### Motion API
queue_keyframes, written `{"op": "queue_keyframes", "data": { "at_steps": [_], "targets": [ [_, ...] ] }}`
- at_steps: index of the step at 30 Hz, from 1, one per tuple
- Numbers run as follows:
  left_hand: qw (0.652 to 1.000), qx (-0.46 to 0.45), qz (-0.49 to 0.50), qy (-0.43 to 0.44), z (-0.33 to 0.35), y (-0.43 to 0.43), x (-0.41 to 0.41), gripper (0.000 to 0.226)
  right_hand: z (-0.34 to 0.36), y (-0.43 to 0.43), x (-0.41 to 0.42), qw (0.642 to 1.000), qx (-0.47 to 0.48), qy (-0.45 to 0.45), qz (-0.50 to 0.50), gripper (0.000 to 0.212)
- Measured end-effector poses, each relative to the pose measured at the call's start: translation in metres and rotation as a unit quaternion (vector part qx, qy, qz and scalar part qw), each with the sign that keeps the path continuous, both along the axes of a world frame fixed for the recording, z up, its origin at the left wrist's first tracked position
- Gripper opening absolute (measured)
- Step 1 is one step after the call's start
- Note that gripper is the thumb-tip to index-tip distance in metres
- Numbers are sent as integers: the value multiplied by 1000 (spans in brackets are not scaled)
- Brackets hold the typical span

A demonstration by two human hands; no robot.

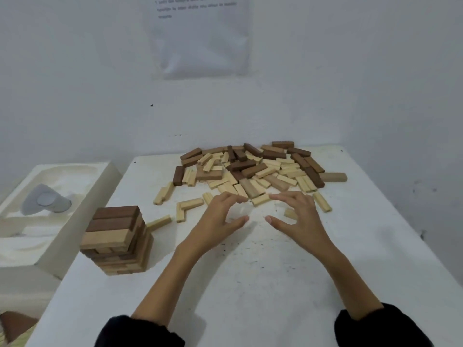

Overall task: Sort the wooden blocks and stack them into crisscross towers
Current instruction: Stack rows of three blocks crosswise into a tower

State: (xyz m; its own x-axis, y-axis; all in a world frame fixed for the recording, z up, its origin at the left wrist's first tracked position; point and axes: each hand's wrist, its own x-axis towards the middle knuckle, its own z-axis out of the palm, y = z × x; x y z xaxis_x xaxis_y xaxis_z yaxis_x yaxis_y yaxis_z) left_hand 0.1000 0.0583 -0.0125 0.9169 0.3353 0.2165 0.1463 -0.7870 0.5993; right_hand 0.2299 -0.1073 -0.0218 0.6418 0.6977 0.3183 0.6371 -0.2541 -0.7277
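The words on the white paper sheet [200, 36] on the wall are too blurry to read, and its top is cut off. On the left sits a white foam tray [100, 186] with a grey round thing [46, 200] in it; I cannot tell what that is. Something brown in the bottom left corner is blurred and cut off too.

The big pile of light and dark wooden blocks [250, 169] lies at the far side of the white table [275, 284], with some loose light ones spread nearer. The crisscross tower of brown and pale blocks [117, 241] stands at the left edge of the table. It hides one end of a light block [159, 222] behind it.

Both arms reach out from black sleeves. The left hand [220, 216] and right hand [295, 216] are side by side at the near edge of the pile. Each is curved like a claw, fingers bent, thumb held apart, gripping nothing. The right hand partly hides a small pale block [290, 213]. The fingertips come close to a pale block [260, 199], but I cannot tell if they touch it.
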Motion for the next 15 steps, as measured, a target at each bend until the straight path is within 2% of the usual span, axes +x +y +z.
{"op": "queue_keyframes", "data": {
  "at_steps": [4, 7, 11, 15],
  "targets": [
    [1000, -6, -2, -25, -12, 4, 19, 27, -12, 4, 21, 992, 29, -47, -110, 37],
    [997, 8, 17, -80, -18, 11, 46, 27, -18, 8, 40, 976, 38, -85, -197, 28],
    [985, 0, 81, -150, -20, 23, 89, 23, -21, 14, 66, 961, 31, -102, -257, 22],
    [972, 8, 152, -177, -24, 28, 117, 22, -20, 17, 90, 945, 17, -97, -311, 17]
  ]
}}
